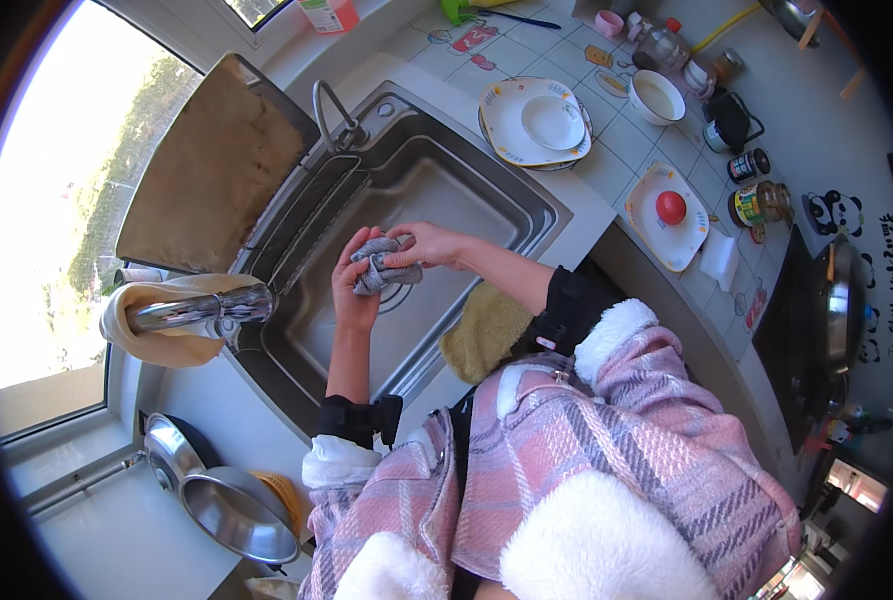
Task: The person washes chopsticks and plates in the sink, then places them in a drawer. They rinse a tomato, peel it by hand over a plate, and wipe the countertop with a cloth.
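Over the stainless steel sink [446, 196], both my hands hold a bunched grey cloth [375, 271]. My left hand [356, 289] cups it from the left, fingers curled round its edge. From the right, my right hand [427, 246] presses on it with the thumb and fingers. Below the cloth the ringed sink drain partly shows. At the sink's left corner stands a chrome faucet [213, 309] with a beige cloth [146, 352] draped around it. An olive-green cloth [484, 330] hangs at the sink's front edge, against the plaid jacket.
A thin curved spout [331, 112] rises at the sink's far edge, near a brown board [213, 180]. Stacked plates [502, 112] and a bowl [656, 97] stand on the tiled counter. A red round object [671, 208] lies on a plate [660, 251]. Metal basins [240, 517] stand lower left.
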### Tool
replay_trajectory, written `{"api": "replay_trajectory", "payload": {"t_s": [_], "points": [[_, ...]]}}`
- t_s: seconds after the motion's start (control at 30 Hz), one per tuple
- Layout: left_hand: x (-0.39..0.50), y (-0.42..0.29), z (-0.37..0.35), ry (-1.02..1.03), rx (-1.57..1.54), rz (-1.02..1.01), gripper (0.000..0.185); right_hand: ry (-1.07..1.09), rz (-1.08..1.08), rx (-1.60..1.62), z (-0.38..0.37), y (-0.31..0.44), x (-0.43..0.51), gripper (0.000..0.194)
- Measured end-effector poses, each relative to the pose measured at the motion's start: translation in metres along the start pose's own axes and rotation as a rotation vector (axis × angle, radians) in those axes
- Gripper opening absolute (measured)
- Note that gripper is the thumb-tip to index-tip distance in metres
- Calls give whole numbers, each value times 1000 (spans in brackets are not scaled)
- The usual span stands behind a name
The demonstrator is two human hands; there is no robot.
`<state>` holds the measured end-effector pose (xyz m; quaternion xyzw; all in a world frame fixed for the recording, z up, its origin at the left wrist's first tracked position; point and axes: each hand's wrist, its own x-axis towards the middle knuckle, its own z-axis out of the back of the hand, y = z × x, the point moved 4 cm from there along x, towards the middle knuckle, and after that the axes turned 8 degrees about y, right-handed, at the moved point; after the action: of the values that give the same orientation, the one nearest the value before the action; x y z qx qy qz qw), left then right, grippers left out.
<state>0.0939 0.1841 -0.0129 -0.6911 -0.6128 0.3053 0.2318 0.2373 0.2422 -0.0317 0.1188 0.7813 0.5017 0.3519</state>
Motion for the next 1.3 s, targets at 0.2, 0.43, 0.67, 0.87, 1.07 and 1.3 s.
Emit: {"api": "replay_trajectory", "payload": {"t_s": [0.2,0.43,0.67,0.87,1.07,1.3], "points": [[-2,-13,-5,-134,254,-4,51,-13,91,-47,16,20,1,28],[3,-3,-6,-84,489,121,25,6,313,-218,11,48,-3,22],[0,-25,-1,-182,489,-32,7,-1,310,-299,35,74,-8,12],[4,-28,-13,-304,708,-86,5,-119,348,-590,38,80,0,13],[11,-28,1,-362,708,-121,12,54,405,-345,58,112,-2,10],[-3,4,28,-398,605,137,14,-39,304,317,122,148,8,9]]}}
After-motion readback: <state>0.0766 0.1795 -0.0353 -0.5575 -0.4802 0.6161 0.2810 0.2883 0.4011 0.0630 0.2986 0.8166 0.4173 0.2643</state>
